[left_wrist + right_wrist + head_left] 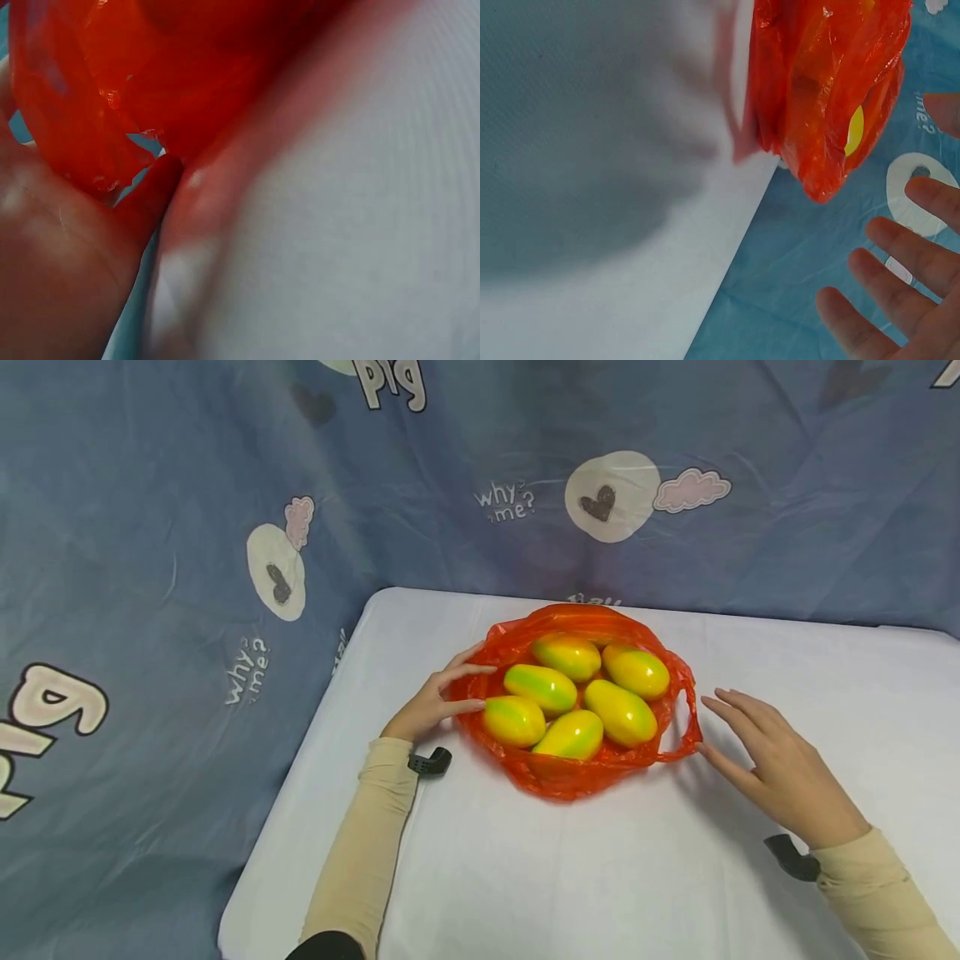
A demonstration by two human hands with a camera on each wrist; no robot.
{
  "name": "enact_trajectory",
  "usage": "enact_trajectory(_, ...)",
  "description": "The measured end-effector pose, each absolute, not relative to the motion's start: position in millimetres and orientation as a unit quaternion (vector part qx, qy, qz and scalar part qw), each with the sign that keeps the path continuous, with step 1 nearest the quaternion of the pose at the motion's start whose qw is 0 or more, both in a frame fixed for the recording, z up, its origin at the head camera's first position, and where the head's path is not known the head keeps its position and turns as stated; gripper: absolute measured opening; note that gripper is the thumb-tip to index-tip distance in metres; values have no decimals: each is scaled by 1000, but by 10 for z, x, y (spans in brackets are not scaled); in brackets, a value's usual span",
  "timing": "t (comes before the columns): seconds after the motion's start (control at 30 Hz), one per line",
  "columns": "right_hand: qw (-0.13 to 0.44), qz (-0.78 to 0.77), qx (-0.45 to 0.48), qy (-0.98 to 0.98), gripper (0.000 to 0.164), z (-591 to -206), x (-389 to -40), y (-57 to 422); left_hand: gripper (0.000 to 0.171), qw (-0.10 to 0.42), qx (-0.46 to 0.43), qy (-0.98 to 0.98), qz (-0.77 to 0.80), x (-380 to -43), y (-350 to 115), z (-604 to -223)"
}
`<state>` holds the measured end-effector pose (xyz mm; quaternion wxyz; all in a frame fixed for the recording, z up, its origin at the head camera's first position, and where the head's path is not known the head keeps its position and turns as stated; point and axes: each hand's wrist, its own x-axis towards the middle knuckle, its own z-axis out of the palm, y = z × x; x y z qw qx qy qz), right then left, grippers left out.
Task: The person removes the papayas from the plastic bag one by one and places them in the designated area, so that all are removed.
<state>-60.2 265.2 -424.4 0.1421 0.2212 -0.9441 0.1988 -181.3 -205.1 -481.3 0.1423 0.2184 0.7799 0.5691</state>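
Observation:
A red plastic bag (567, 781) lies spread wide on the table, with several yellow-green mangoes (622, 713) sitting inside it. At the bag's left rim, my left hand (435, 697) touches the plastic, its fingers extended and spread from the thumb. The left wrist view shows the thumb (154, 199) against the red plastic (195, 67); the other fingers are mostly hidden behind it. Just right of the bag's handle loop (691, 735) is my right hand (780, 768), fingers spread and holding nothing. In the right wrist view those fingers (915, 255) stand apart from the bag.
A white cloth (562, 877) covers the table beneath the bag. Behind and to the left hangs a blue printed curtain (165, 568). Dark wrist devices (431, 762) sit at both cuffs. The table's left edge runs close to my left forearm.

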Motion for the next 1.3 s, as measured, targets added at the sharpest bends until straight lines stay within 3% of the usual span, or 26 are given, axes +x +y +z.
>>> enact_trajectory(0.13,142,200,224,-943,86,-4256,-597,2647,60,143,210,791,557,-1827,-2054,-4839)
enact_trajectory(0.43,135,217,229,-939,80,-4214,-692,2569,67,151,203,800,545,-1812,-2092,-4862)
enact_trajectory(1.03,-61,264,257,-928,79,-4024,-1205,2163,76,170,202,790,553,-1824,-2079,-4875)
enact_trajectory(1.3,-31,205,321,-924,76,-4053,-1282,2005,78,174,206,787,555,-1844,-2087,-4871)
